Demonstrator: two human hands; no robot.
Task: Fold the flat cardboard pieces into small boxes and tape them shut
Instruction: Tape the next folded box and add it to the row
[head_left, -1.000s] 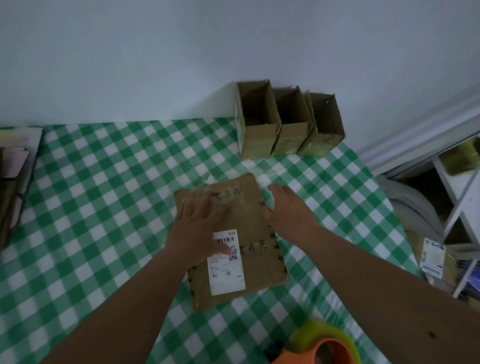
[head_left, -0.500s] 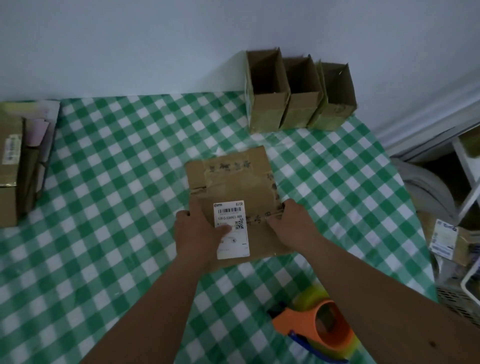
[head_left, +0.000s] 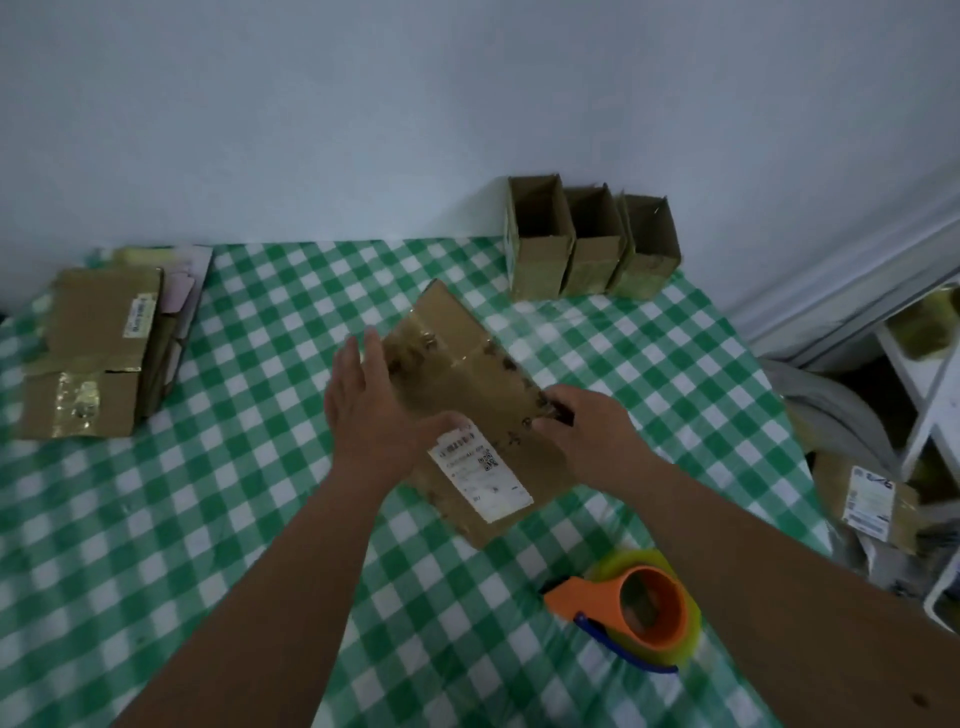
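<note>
**Holding the flat cardboard**

I had the flat cardboard (head_left: 467, 384) tilted over the middle of the bench (head_left: 260, 322). My left hand (head_left: 366, 410) lay flat against its left side, fingers straight. My right hand (head_left: 582, 426) pinched its right edge. Three boxes (head_left: 592, 244) stood by the wall. The tape (head_left: 641, 605) lay near my right arm.

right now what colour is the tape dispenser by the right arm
Orange tape dispenser, with a blue part underneath, seen in the head view.
</note>
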